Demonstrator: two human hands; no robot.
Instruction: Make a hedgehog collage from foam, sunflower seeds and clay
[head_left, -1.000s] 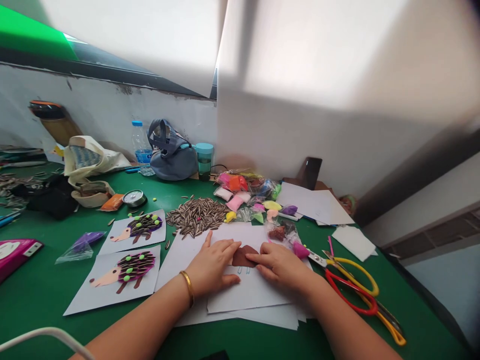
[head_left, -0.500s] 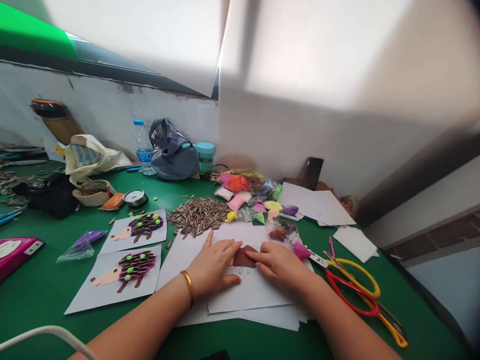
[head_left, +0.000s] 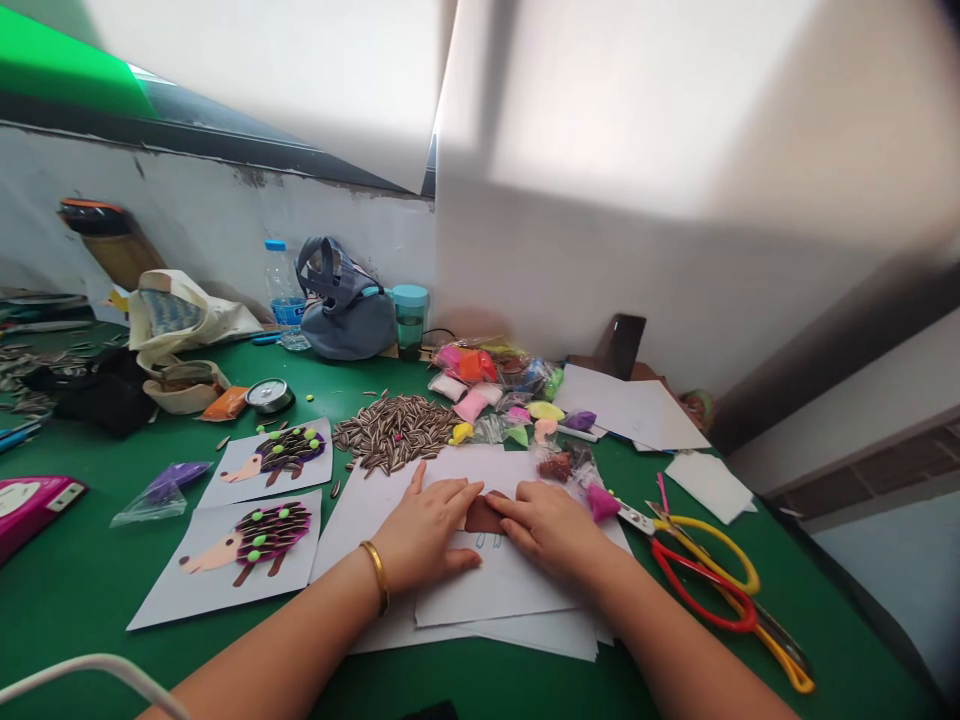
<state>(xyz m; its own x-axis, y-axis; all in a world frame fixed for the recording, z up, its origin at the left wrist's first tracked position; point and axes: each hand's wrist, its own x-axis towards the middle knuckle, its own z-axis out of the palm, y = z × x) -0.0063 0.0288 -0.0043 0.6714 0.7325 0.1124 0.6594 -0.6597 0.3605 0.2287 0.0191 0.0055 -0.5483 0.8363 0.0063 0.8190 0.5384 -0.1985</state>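
Observation:
A flat brown piece of clay [head_left: 484,513] lies on the top white sheet [head_left: 517,590], above small blue pen outlines. My left hand [head_left: 431,530] rests on the paper with its fingers spread, fingertips at the left edge of the brown piece. Gold-coloured bangle on that wrist. My right hand [head_left: 551,525] presses its extended fingers on the right side of the brown piece and covers part of it. Two finished hedgehog pictures, one [head_left: 225,555] nearer and one [head_left: 270,465] farther, lie to the left, with purple bodies, seeds and green dots.
Behind the sheets is a heap of striped seeds [head_left: 401,430], beside bags of coloured clay [head_left: 472,400]. Red and yellow scissors [head_left: 705,580] lie at the right. Farther back stand a water bottle [head_left: 285,300], a grey-blue bag [head_left: 349,320] and a teal-lidded cup [head_left: 410,320].
My right fingers have shifted slightly up and left over the brown piece, covering more of it. My left hand has stayed almost in place.

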